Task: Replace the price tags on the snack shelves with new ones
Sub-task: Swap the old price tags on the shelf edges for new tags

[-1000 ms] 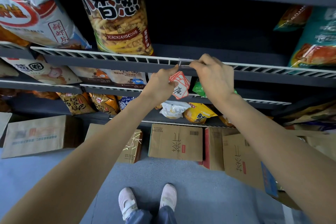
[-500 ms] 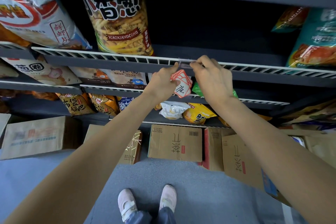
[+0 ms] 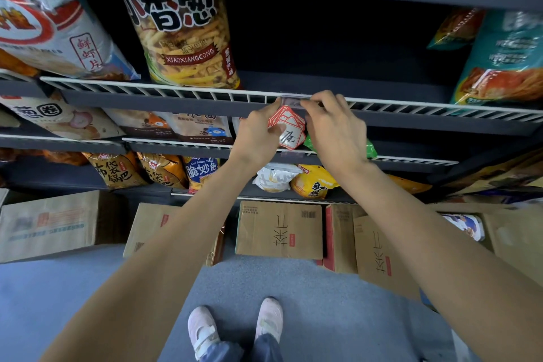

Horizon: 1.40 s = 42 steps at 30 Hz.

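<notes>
Best done by steadying the clear tag holder (image 3: 294, 98) with left-hand (image 3: 258, 135) fingers pinching the tag stack (image 3: 286, 128), right-hand (image 3: 333, 129) fingers pinching its tag squarely.

The print on the small tag in the clear holder (image 3: 291, 102) is too blurred to read. The left hand (image 3: 258, 138) covers part of the red-bordered tag stack (image 3: 289, 129), perhaps several tags. The white snack bag (image 3: 50, 26) is cut off at the left edge.
</notes>
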Each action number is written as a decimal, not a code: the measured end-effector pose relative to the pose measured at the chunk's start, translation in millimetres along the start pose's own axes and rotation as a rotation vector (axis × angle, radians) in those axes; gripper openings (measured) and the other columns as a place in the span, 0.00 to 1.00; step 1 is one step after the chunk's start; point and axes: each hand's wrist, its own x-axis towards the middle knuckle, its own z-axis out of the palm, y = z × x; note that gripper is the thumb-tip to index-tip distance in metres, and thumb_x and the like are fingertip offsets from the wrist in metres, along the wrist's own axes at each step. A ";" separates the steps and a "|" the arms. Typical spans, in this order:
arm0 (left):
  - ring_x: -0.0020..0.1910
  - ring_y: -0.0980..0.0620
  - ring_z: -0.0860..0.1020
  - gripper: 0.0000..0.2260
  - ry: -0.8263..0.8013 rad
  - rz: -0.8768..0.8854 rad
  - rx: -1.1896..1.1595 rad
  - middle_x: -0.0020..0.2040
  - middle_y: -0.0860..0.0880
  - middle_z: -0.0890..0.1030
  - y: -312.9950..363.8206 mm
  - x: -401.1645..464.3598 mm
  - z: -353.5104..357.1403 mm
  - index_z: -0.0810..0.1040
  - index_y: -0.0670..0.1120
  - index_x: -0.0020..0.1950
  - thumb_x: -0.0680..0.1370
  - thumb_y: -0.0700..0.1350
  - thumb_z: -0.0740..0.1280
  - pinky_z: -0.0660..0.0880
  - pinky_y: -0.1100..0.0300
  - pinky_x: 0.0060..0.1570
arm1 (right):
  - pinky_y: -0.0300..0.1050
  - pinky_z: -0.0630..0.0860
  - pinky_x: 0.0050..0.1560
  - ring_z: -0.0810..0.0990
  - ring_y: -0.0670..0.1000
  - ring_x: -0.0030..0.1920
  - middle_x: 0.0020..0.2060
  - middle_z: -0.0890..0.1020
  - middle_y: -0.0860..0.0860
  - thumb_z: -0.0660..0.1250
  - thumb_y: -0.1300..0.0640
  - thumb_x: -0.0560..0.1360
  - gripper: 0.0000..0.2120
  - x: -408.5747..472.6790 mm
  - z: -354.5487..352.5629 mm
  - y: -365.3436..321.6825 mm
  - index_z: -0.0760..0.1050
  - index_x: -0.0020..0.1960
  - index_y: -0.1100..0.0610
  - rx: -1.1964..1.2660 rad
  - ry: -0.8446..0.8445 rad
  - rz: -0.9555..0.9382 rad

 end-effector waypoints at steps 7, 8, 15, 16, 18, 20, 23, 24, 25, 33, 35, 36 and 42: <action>0.62 0.51 0.74 0.20 0.019 -0.007 -0.067 0.63 0.47 0.77 3.0 -3.2 -4.1 0.66 0.46 0.72 0.80 0.38 0.60 0.67 0.70 0.53 | 0.43 0.72 0.30 0.76 0.55 0.53 0.55 0.76 0.57 0.71 0.66 0.70 0.19 -2.2 -5.6 -2.6 0.75 0.60 0.63 0.039 -0.105 0.005; 0.60 0.52 0.75 0.19 0.030 -0.016 -0.091 0.61 0.47 0.77 3.5 -3.5 -3.7 0.68 0.45 0.71 0.80 0.38 0.60 0.69 0.68 0.54 | 0.43 0.72 0.31 0.76 0.55 0.54 0.56 0.76 0.56 0.70 0.65 0.71 0.18 -2.4 -6.2 -3.1 0.75 0.61 0.63 0.049 -0.111 0.014; 0.50 0.50 0.79 0.08 0.133 -0.160 -0.441 0.52 0.45 0.80 -1.0 -6.0 -2.9 0.75 0.42 0.57 0.80 0.37 0.60 0.78 0.55 0.54 | 0.47 0.77 0.44 0.73 0.51 0.60 0.61 0.73 0.53 0.63 0.62 0.77 0.17 -1.3 -11.9 -7.3 0.72 0.65 0.59 0.194 -0.138 0.102; 0.49 0.51 0.79 0.08 0.126 -0.188 -0.528 0.52 0.45 0.79 -0.6 -7.5 -4.2 0.74 0.43 0.57 0.80 0.36 0.60 0.79 0.55 0.52 | 0.46 0.77 0.45 0.73 0.50 0.59 0.61 0.73 0.52 0.61 0.61 0.78 0.16 -0.2 -13.8 -8.3 0.72 0.66 0.58 0.258 -0.151 0.124; 0.51 0.50 0.79 0.09 0.115 -0.225 -0.647 0.54 0.44 0.80 -0.4 -10.2 -7.7 0.74 0.40 0.59 0.80 0.36 0.60 0.80 0.59 0.50 | 0.43 0.78 0.43 0.76 0.48 0.54 0.59 0.74 0.52 0.59 0.61 0.78 0.16 3.7 -18.4 -12.1 0.73 0.65 0.56 0.460 -0.202 0.194; 0.55 0.47 0.79 0.12 0.107 -0.232 -0.698 0.56 0.42 0.80 -0.9 -12.1 -12.4 0.73 0.38 0.62 0.79 0.36 0.61 0.80 0.60 0.50 | 0.32 0.75 0.39 0.77 0.44 0.47 0.54 0.79 0.51 0.62 0.59 0.77 0.12 8.7 -22.9 -18.7 0.76 0.60 0.56 0.670 -0.240 0.282; 0.55 0.48 0.79 0.10 0.088 -0.227 -0.775 0.56 0.43 0.80 -1.8 -17.4 -23.9 0.74 0.40 0.60 0.80 0.37 0.61 0.79 0.60 0.51 | 0.29 0.72 0.36 0.76 0.39 0.39 0.43 0.80 0.46 0.71 0.52 0.72 0.10 14.7 -26.7 -32.3 0.77 0.50 0.56 0.783 -0.231 0.350; 0.55 0.48 0.79 0.09 0.087 -0.241 -0.817 0.55 0.43 0.80 -3.1 -19.6 -28.8 0.75 0.42 0.58 0.80 0.37 0.61 0.79 0.59 0.52 | 0.30 0.72 0.36 0.76 0.39 0.38 0.40 0.79 0.45 0.72 0.52 0.70 0.10 16.2 -28.0 -38.0 0.75 0.47 0.56 0.798 -0.228 0.370; 0.55 0.48 0.79 0.08 0.082 -0.259 -0.870 0.54 0.44 0.81 -5.3 -22.2 -34.3 0.76 0.44 0.55 0.79 0.36 0.61 0.78 0.58 0.53 | 0.30 0.72 0.35 0.76 0.38 0.37 0.38 0.78 0.45 0.73 0.53 0.69 0.11 17.6 -29.1 -44.2 0.74 0.45 0.56 0.808 -0.233 0.392; 0.51 0.50 0.80 0.06 0.106 -0.301 -1.033 0.47 0.47 0.81 -52.7 -46.3 -96.9 0.77 0.45 0.50 0.80 0.38 0.61 0.77 0.57 0.54 | 0.28 0.70 0.32 0.75 0.40 0.32 0.31 0.77 0.44 0.74 0.56 0.68 0.07 28.0 -27.5 -126.4 0.77 0.38 0.55 0.841 -0.248 0.432; 0.52 0.48 0.80 0.06 0.110 -0.290 -1.010 0.48 0.46 0.81 -70.8 -51.6 -121.9 0.77 0.46 0.50 0.80 0.39 0.61 0.77 0.55 0.55 | 0.27 0.68 0.32 0.75 0.40 0.32 0.30 0.77 0.42 0.74 0.56 0.69 0.06 30.9 -25.1 -156.4 0.77 0.37 0.54 0.842 -0.237 0.425; 0.51 0.49 0.80 0.06 0.116 -0.285 -1.005 0.48 0.47 0.81 -80.2 -54.7 -136.0 0.77 0.46 0.49 0.80 0.39 0.61 0.77 0.55 0.55 | 0.27 0.68 0.33 0.76 0.40 0.33 0.30 0.77 0.43 0.74 0.56 0.69 0.06 32.9 -23.6 -173.3 0.77 0.37 0.54 0.839 -0.233 0.421; 0.47 0.54 0.80 0.06 0.107 -0.273 -0.965 0.51 0.45 0.81 -139.3 -81.4 -222.6 0.76 0.44 0.54 0.80 0.39 0.60 0.79 0.65 0.46 | 0.24 0.67 0.33 0.75 0.31 0.30 0.31 0.77 0.41 0.71 0.62 0.71 0.02 42.2 -17.0 -277.4 0.82 0.44 0.58 0.878 -0.225 0.405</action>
